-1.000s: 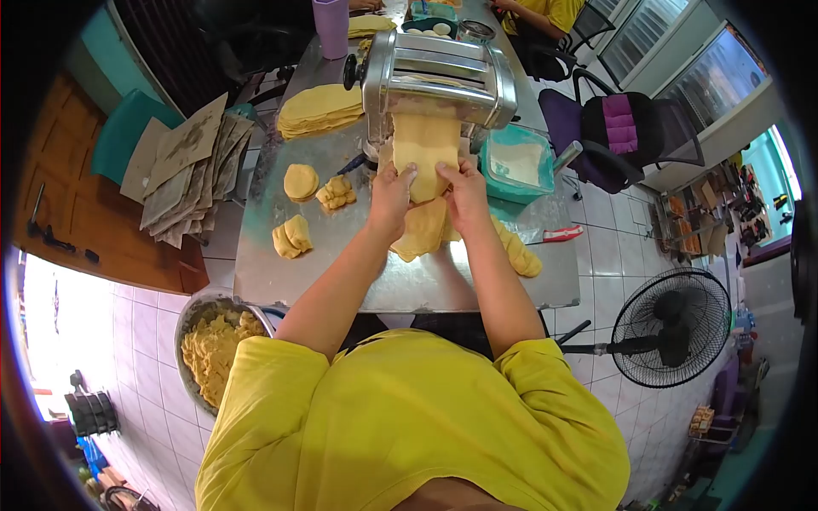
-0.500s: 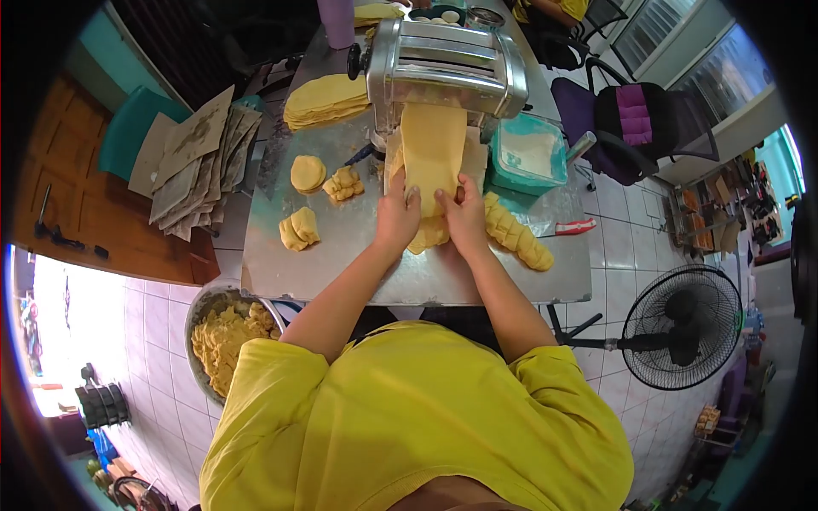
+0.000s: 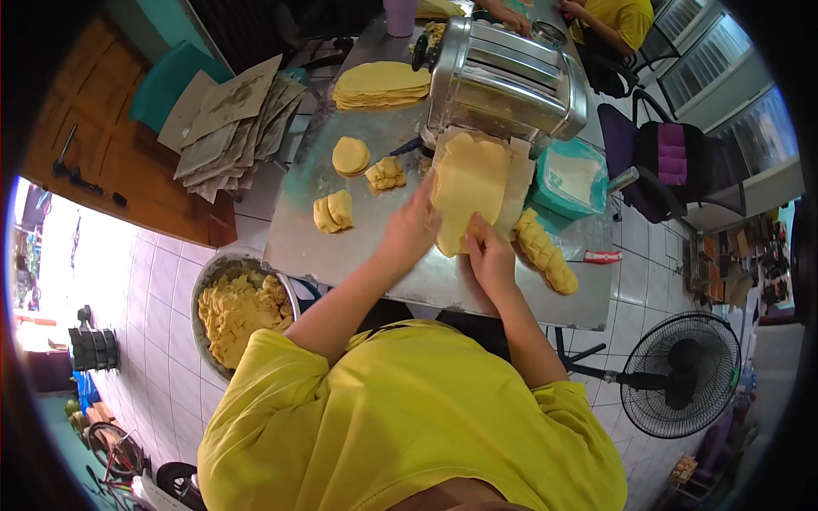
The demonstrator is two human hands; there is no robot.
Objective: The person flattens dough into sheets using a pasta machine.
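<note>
A flat yellow dough sheet (image 3: 470,187) lies in front of the steel dough roller (image 3: 507,81), its wavy far edge just short of the machine. My right hand (image 3: 492,260) pinches the sheet's near edge between thumb and fingers. Along the sheet's left side is my left hand (image 3: 413,226), its fingers smeared by motion. Brown cardboard (image 3: 518,175) shows under and beside the sheet. A scored roll of dough (image 3: 545,253) sits right of my right hand. Left of the sheet are a round dough piece (image 3: 350,156) and two lumpy ones (image 3: 386,173) (image 3: 333,211).
A teal tub of flour (image 3: 573,180) stands beside the roller, near a red-handled knife (image 3: 602,256). Stacked dough sheets (image 3: 381,85) lie farther left. A bowl of dough (image 3: 243,315) is below the table's left edge. Another person's hand (image 3: 511,21) reaches in behind the roller.
The dough sheet, earlier hanging from the roller, now lies free of it. My left hand has shifted toward the sheet's left side. The view has turned, and another person's hand has appeared behind the machine.
</note>
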